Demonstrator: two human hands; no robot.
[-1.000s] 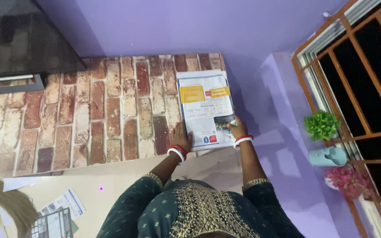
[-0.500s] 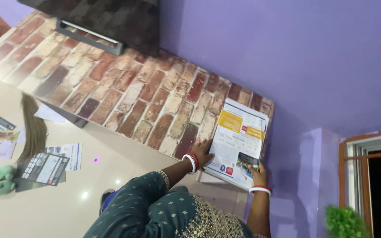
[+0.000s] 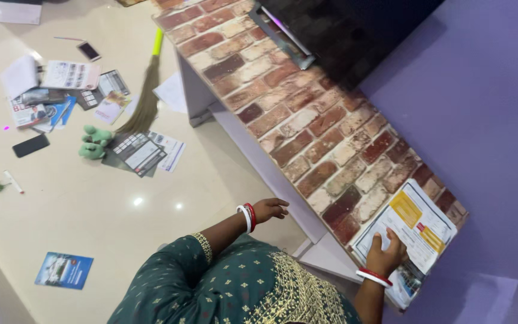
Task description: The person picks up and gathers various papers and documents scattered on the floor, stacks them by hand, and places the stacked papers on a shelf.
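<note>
Resting on the papers (image 3: 412, 231), right hand (image 3: 385, 255) hides their corner.

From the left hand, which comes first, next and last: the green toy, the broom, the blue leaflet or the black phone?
Measured from the left hand in the head view:
1. Blue leaflet, on the floor below and to its left, and green toy, up and left: too close to call.
2. Broom, just beyond the toy.
3. Black phone, far left.

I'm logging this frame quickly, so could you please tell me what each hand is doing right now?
Left hand: loosely open, holding nothing, off the shelf.
Right hand: resting flat on the stack of papers, not gripping.
</note>
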